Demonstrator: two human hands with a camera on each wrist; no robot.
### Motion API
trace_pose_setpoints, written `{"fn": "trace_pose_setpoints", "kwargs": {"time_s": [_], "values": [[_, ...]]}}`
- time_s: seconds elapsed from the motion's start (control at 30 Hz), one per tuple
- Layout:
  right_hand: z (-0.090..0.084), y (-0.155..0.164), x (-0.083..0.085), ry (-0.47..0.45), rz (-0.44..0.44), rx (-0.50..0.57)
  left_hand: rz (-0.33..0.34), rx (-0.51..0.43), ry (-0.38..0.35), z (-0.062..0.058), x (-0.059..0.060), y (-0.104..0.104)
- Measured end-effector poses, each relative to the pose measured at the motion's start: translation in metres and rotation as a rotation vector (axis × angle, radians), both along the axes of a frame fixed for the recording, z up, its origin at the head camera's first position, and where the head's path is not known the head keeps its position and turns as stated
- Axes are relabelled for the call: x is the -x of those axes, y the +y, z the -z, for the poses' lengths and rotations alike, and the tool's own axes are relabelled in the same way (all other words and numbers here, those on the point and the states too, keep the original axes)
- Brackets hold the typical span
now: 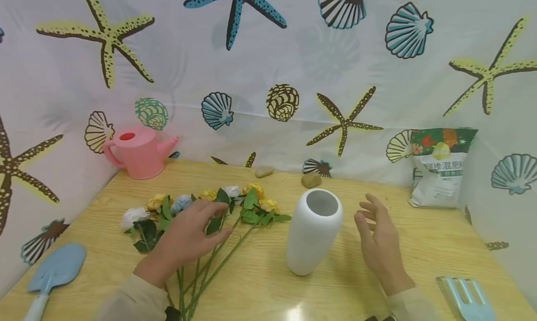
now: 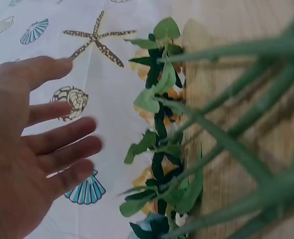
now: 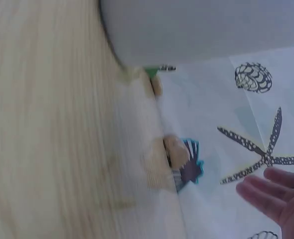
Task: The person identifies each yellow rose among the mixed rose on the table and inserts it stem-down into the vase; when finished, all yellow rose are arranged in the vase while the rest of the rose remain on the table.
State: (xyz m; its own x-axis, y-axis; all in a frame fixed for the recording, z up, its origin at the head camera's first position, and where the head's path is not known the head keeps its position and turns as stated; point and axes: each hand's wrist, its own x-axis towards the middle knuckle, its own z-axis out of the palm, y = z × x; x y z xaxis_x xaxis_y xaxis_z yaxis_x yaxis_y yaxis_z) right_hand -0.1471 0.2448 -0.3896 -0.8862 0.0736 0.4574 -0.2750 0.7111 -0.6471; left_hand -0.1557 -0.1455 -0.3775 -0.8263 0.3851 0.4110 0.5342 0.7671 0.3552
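A white vase (image 1: 308, 242) stands upright on the wooden table. To its right my right hand (image 1: 382, 242) hovers with fingers loosely extended, apart from the vase and holding nothing. The right wrist view catches the vase's side (image 3: 197, 30) close up at the top. Over a spread of long-stemmed roses (image 1: 267, 205) in yellow, white and blue hangs my left hand (image 1: 189, 235), its fingers apart and slightly bent. In the left wrist view no flower lies between those fingers, and green stems (image 2: 236, 137) cross in front of the camera.
A pink watering can (image 1: 142, 155) stands at the back left, with two stones (image 1: 311, 180) along the back edge. A bag with printed flowers (image 1: 440, 172) leans at the back right. A blue trowel (image 1: 58, 267) lies front left, a blue fork (image 1: 470, 297) front right.
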Motion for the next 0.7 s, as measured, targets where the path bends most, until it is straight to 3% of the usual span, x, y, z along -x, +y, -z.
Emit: {"fn": "trace_pose_setpoints", "kwargs": {"time_s": [0.17, 0.27, 0.5, 0.7], "values": [[-0.001, -0.017, -0.005, 0.026, -0.202, 0.316, 0.121, 0.01, -0.309, -0.001, -0.003, 0.009], [-0.004, -0.027, -0.01, 0.007, -0.296, 0.389, 0.146, 0.029, -0.402, 0.003, -0.002, 0.012], [-0.008, -0.04, -0.018, -0.012, -0.422, 0.464, 0.081, 0.031, -0.535, 0.011, -0.004, 0.02], [-0.008, -0.043, -0.02, 0.003, -0.466, 0.487, 0.08, 0.046, -0.538, 0.017, -0.005, 0.025]]}}
